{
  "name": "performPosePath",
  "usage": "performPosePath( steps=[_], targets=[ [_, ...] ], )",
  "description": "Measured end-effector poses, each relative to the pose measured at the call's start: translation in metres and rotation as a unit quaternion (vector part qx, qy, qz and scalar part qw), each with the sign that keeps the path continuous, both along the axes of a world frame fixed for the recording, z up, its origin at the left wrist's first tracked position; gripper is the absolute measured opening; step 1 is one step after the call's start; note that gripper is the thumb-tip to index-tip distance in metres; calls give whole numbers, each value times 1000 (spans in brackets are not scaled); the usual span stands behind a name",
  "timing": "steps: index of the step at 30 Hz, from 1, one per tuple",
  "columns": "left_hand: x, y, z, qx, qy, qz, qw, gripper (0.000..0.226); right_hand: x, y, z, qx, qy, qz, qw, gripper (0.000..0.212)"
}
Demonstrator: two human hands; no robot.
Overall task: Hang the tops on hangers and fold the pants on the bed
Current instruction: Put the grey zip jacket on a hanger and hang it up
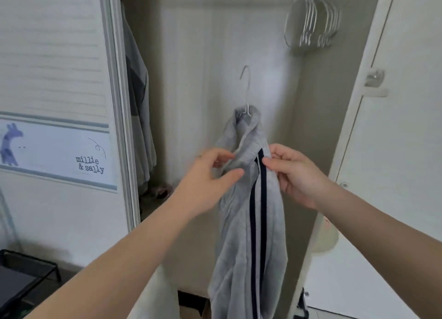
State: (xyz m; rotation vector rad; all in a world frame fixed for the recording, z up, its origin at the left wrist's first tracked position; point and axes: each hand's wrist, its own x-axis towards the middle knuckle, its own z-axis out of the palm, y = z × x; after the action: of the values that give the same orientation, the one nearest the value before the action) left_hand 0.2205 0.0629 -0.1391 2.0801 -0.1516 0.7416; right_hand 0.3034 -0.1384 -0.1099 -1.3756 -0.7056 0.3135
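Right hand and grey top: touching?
Touching. Head view: the right hand pinches the top at its dark stripes, no gap visible.

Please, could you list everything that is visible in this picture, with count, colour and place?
grey top: one, grey with two dark stripes, on the hanger, before the closet
hanger: one, white, hook standing out of the top's collar
spare hangers: a bunch, count unclear, white, upper right in the closet
hanging garment: one, grey, left side of the closet
closet door: one, white, left, with a giraffe picture
wire rack: one, black, bottom left
room door: one, white, right
left hand: one, pinches the grey top near the collar
right hand: one, pinches the grey top at the stripes
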Motion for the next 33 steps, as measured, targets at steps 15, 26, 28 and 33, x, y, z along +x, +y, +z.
performPosePath(
  steps=[15, 26, 28, 33],
  targets=[
    [101, 56, 114, 148, 15, 201, 968, 65, 112, 169, 205, 51, -99, -119, 987, 4],
    [212, 141, 214, 177, -98, 224, 953, 41, 243, 230, 329, 117, -93, -127, 981, 7],
    [232, 149, 227, 188, -111, 228, 949, 42, 267, 233, 345, 122, -94, -128, 980, 6],
    [277, 162, 248, 194, -127, 220, 948, 42, 317, 247, 356, 151, -70, -88, 982, 15]
  ],
)
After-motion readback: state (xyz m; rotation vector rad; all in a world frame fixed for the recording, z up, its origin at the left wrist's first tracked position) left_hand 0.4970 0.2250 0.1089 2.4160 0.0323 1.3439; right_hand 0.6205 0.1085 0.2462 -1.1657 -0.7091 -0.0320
